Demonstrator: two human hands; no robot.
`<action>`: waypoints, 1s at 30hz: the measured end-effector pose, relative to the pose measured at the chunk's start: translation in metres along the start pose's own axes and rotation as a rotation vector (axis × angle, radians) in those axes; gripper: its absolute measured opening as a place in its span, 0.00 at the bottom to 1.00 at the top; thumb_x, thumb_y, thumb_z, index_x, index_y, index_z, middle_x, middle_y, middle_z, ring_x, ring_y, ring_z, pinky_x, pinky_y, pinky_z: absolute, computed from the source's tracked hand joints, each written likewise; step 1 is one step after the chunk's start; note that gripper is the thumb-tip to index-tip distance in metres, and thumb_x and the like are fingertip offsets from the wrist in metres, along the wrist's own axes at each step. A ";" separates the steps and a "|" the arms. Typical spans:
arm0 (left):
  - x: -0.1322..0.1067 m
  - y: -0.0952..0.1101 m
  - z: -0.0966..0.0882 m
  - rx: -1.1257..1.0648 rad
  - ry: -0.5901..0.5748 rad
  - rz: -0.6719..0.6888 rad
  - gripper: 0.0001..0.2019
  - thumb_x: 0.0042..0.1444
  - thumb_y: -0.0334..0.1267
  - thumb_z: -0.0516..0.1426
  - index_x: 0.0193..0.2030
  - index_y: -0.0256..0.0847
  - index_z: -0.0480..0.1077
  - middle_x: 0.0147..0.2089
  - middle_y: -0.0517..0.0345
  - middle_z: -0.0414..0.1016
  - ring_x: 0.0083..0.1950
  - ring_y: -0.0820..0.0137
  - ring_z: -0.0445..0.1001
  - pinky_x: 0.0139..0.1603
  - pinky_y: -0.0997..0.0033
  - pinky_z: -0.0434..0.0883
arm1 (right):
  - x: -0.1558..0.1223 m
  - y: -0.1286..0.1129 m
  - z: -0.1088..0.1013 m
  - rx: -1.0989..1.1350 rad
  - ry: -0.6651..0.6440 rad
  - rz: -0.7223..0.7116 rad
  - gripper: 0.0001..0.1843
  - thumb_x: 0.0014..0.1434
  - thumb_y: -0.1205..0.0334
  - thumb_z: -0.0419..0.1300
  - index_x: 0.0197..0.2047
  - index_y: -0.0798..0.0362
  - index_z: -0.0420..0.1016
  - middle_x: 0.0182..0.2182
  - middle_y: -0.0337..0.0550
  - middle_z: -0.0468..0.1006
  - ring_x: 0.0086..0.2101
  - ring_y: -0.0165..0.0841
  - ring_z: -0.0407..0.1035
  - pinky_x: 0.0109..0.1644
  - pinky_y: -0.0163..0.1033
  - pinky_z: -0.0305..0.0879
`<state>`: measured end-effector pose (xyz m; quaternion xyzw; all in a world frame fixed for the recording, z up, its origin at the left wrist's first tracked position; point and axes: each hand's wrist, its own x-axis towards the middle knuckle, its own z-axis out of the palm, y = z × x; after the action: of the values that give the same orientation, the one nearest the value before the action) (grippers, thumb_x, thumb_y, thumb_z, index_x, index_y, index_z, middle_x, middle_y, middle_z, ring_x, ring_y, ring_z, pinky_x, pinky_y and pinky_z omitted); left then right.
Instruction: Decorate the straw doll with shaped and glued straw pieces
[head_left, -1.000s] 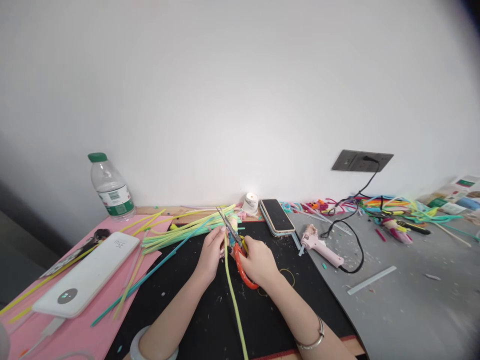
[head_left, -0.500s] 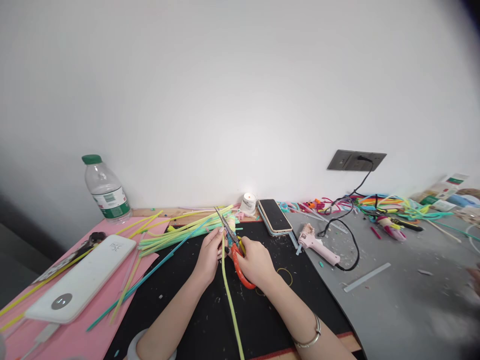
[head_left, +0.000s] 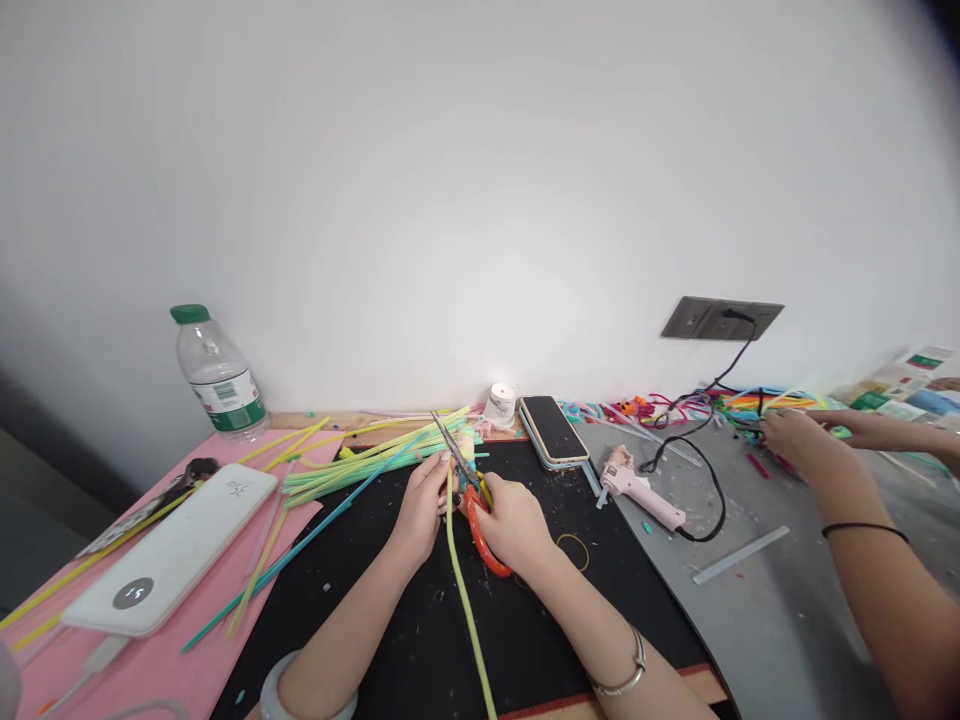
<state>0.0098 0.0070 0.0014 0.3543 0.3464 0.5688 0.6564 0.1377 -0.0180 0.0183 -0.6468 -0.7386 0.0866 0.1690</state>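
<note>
My left hand [head_left: 421, 500] is closed in a pinch on a yellow-green pipe cleaner [head_left: 466, 610], whose long tail hangs down toward the near edge. Orange-handled scissors [head_left: 486, 540] are gripped in my right hand [head_left: 514, 525], their blades pointing up and left beside the left fingertips. Whether the blades touch the pipe cleaner I cannot tell. Just behind my hands lies a bundle of green and yellow pipe cleaners [head_left: 330, 480] on the black mat [head_left: 397, 620].
A white power bank [head_left: 180, 550] lies on pink paper at left, a bottle [head_left: 221, 385] behind it. Phones [head_left: 555, 432], a pink glue gun [head_left: 641, 490] with its cord and a glue stick [head_left: 741, 555] are at right. Another person's hands [head_left: 806, 440] are over the colourful pile.
The other person's arms have come in from the right, over the pile of coloured pieces. My hands hold nearly the same pose; the view has shifted slightly.
</note>
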 end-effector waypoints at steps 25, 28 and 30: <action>0.001 0.004 0.001 0.018 0.032 0.010 0.16 0.51 0.47 0.58 0.25 0.41 0.57 0.15 0.70 0.55 0.15 0.81 0.50 0.18 0.80 0.54 | 0.002 0.003 0.001 0.055 -0.001 0.010 0.17 0.57 0.48 0.56 0.27 0.52 0.69 0.22 0.43 0.74 0.24 0.32 0.66 0.25 0.34 0.44; 0.001 0.004 0.000 0.031 0.036 0.023 0.16 0.51 0.47 0.57 0.24 0.41 0.57 0.15 0.71 0.54 0.15 0.81 0.49 0.17 0.80 0.52 | 0.001 0.003 0.000 0.098 -0.001 0.005 0.17 0.57 0.47 0.55 0.26 0.52 0.67 0.22 0.42 0.73 0.23 0.31 0.64 0.26 0.34 0.45; 0.002 0.004 -0.001 0.037 0.033 0.038 0.15 0.52 0.46 0.57 0.25 0.41 0.56 0.15 0.70 0.54 0.16 0.81 0.49 0.18 0.80 0.51 | 0.001 0.003 -0.001 0.139 -0.001 -0.017 0.17 0.57 0.48 0.55 0.27 0.52 0.66 0.22 0.42 0.73 0.23 0.31 0.64 0.26 0.33 0.46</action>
<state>0.0073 0.0090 0.0043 0.3636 0.3611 0.5805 0.6328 0.1404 -0.0169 0.0183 -0.6270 -0.7365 0.1367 0.2140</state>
